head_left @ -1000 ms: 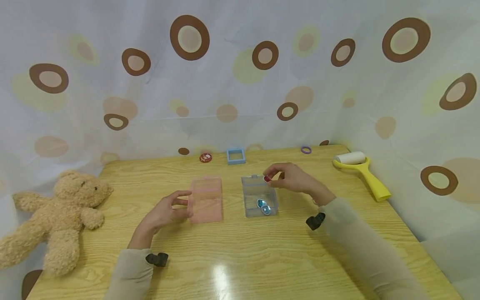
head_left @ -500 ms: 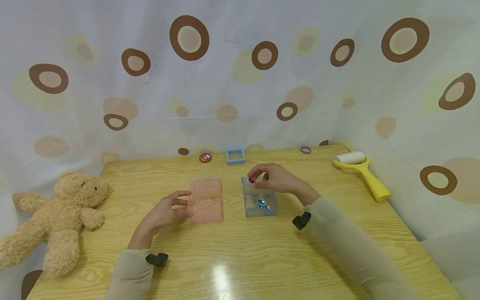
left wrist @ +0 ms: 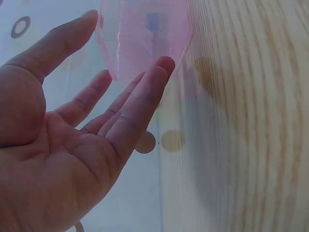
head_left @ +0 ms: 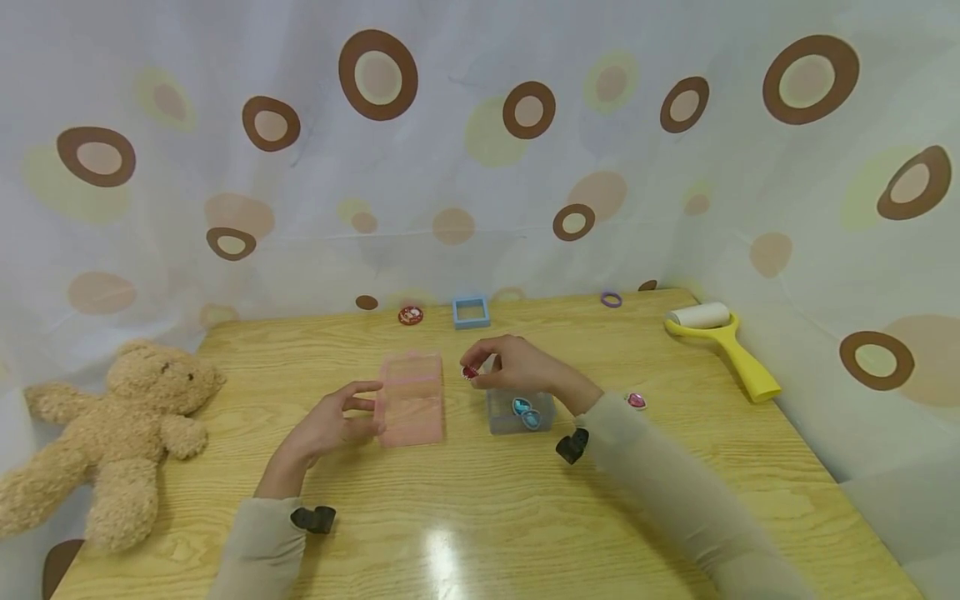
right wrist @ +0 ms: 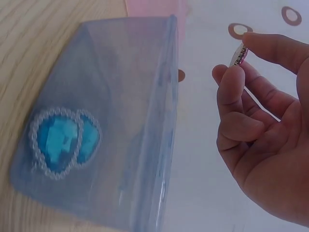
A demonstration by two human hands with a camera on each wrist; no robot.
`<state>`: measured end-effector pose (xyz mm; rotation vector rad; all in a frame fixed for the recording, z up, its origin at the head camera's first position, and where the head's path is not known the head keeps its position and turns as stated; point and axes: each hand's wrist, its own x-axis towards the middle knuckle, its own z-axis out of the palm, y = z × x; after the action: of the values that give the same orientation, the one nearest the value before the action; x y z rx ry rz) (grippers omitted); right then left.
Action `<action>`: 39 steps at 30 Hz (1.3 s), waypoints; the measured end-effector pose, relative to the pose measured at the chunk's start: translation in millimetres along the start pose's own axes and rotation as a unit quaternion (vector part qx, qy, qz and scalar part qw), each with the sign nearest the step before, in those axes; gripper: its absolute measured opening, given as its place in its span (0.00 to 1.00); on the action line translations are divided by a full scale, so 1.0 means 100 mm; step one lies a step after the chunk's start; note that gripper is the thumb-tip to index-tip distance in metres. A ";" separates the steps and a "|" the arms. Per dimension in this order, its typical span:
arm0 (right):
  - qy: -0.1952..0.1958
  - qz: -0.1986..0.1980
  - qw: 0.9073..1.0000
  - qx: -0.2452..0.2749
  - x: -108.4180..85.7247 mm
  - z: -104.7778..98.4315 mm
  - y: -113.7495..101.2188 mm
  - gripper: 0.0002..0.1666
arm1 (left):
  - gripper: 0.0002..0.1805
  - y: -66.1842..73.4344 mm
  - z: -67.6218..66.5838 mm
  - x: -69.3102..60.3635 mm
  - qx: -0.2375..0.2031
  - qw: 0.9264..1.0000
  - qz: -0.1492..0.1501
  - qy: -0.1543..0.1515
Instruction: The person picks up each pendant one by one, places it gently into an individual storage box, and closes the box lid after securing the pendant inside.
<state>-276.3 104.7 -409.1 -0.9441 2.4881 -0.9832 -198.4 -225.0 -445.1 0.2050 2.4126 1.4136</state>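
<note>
My right hand (head_left: pixel 521 367) pinches a red rhinestone gem with a beaded rim (head_left: pixel 469 372) between thumb and fingertips, above the gap between two small clear plastic boxes. Under that hand is the bluish box (head_left: pixel 498 423), partly hidden by it. Two turquoise gems (right wrist: pixel 57 140) lie overlapping in this box. To the left, the pink box (head_left: pixel 414 423) stands open-topped on the table. My left hand (head_left: pixel 330 427) is at its left side, fingers spread and nearly straight; whether they touch it I cannot tell. Another pink gem (head_left: pixel 636 401) lies right of my right wrist.
A teddy bear (head_left: pixel 120 433) lies at the left. Along the back are a red round badge (head_left: pixel 410 315), a light blue square frame (head_left: pixel 471 313) and a purple ring (head_left: pixel 611 299). A yellow-handled lint roller (head_left: pixel 731 342) lies at the right, near the curtain.
My right hand has carried the red gem left, from over the bluish box toward the pink one. The pink gem on the table has come into sight. My left hand has stayed still.
</note>
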 end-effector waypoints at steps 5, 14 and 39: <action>-0.012 -0.009 1.000 -0.013 0.07 0.09 -0.06 0.18 | 0.39 0.01 0.00 0.00 0.004 1.000 0.002 0.002; -0.038 -0.028 0.999 -0.019 0.16 0.22 -0.19 0.19 | 0.38 0.02 0.00 -0.01 0.008 1.000 0.006 0.004; -0.070 -0.024 0.995 -0.060 0.40 0.51 -0.41 0.16 | 0.39 0.02 0.00 -0.01 0.005 1.000 0.005 0.003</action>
<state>-261.5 30.4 -418.2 -1.0763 2.4401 -0.7604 -197.3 -224.2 -443.1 0.2154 2.4274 1.4102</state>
